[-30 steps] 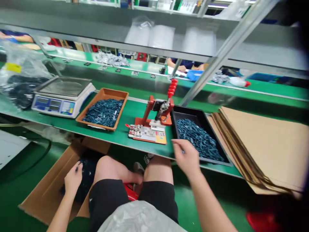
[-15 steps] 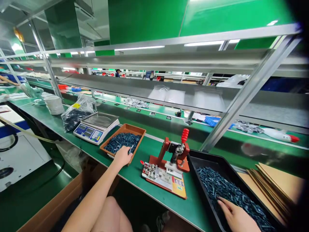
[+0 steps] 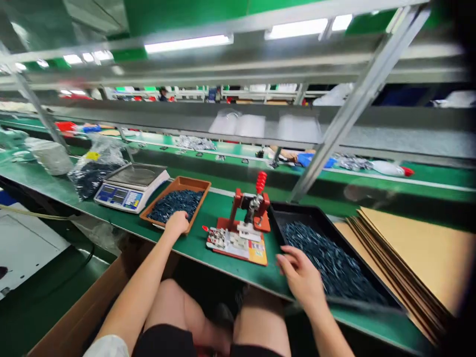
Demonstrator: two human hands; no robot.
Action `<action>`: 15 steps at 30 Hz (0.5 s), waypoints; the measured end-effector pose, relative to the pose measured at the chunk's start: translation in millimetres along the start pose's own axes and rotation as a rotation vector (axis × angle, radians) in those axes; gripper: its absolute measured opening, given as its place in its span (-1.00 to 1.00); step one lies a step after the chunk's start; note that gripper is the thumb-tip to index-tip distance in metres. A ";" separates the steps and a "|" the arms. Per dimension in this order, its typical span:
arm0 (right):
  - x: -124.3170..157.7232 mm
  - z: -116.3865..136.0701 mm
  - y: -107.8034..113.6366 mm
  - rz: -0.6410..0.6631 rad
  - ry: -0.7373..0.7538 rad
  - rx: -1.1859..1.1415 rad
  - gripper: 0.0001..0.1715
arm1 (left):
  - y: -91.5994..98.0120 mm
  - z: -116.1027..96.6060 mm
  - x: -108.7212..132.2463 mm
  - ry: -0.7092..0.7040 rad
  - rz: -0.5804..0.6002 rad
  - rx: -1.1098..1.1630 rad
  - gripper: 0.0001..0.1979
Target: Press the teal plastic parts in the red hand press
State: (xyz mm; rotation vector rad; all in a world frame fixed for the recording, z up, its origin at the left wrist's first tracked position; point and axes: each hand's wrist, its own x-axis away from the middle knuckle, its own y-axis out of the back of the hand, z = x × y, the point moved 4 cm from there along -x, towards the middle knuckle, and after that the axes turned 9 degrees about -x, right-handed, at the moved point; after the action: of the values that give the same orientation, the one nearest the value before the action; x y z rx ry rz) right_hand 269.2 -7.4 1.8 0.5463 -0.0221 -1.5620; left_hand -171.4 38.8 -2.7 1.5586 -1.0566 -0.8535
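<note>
My left hand (image 3: 177, 224) is at the near right part of a brown tray (image 3: 204, 186) filled with small dark blue pieces (image 3: 174, 204). Its fingers are bent down and closed against the pile, hiding whatever is in them. Over the near left edge of a black tray (image 3: 279, 214) is my right hand (image 3: 304, 277), fingers loosely curled with thumb and forefinger apart and nothing visible between them. More dark blue pieces (image 3: 327, 260) lie in that tray. Between my hands stands a red hand-lever clamp fixture (image 3: 238, 225) with an upright red grip.
Left of the brown tray are a counting scale (image 3: 132, 183) and a clear bag of dark parts (image 3: 91, 171). Flattened cardboard (image 3: 409, 253) is stacked to the right. A metal post (image 3: 345, 99) and shelf rise behind the green bench (image 3: 219, 198); the bench's front edge runs before my knees.
My right hand has lifted out of the black tray's pieces and moved left, toward the fixture. The left hand stays at the brown tray, its fingers lower in the pile. The view has shifted.
</note>
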 end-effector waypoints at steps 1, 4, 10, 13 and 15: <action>1.5 6.5 -15.3 -0.021 -0.052 -0.163 -0.64 | -0.9 -0.1 -1.2 -0.002 0.013 -0.012 -0.69; -2.1 15.4 -56.8 -0.003 -0.093 -0.407 -0.57 | -3.9 0.7 -7.7 0.011 0.016 -0.051 -0.64; -9.4 -8.1 -89.3 0.044 -0.234 -0.731 -0.51 | -0.5 2.1 -8.9 0.047 -0.030 -0.089 -0.58; -10.0 -21.6 -92.3 0.039 -0.324 -0.847 -0.42 | 0.9 1.3 -7.5 0.051 -0.042 -0.105 -0.63; -9.8 -27.5 -91.5 0.020 -0.353 -0.882 -0.41 | 1.2 1.4 -8.3 0.046 -0.067 -0.101 -0.65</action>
State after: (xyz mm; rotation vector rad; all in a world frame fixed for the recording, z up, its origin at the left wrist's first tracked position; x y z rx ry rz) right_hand 192.9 18.2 -50.6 -0.4200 0.3751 -1.4574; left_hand -176.0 46.0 -1.8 1.5284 -0.9189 -0.8990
